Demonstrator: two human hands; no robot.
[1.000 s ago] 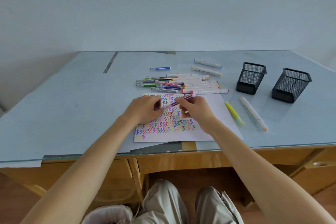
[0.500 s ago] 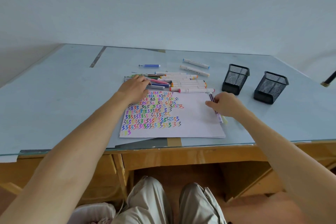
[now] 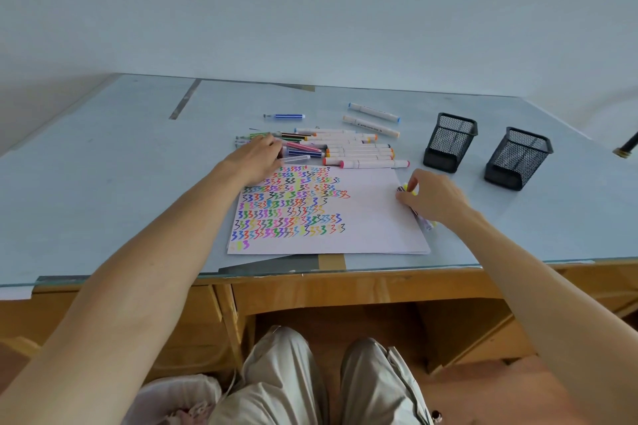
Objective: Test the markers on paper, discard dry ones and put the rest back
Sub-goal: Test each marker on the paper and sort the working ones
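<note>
A white sheet of paper [image 3: 374,217], its left half filled with coloured zigzag test marks, lies at the desk's front edge. Behind it is a pile of markers [image 3: 355,148], thin coloured ones on the left and thick white ones on the right. My left hand [image 3: 257,157] rests on the pile's left end, its fingertips among the thin markers and partly hidden. My right hand [image 3: 433,198] pinches a thin purple marker [image 3: 422,221] low over the paper's right edge, next to a yellow highlighter [image 3: 409,187].
Two black mesh pen holders [image 3: 450,145] [image 3: 516,159] stand at the right. A blue marker [image 3: 284,116] and two white markers [image 3: 374,112] [image 3: 371,126] lie behind the pile. A white-lined bin [image 3: 172,400] sits on the floor by my left knee.
My hands parted over the paper. The right hand carried the purple marker to the paper's right edge, and the left hand reached forward onto the pile. The view shifted left.
</note>
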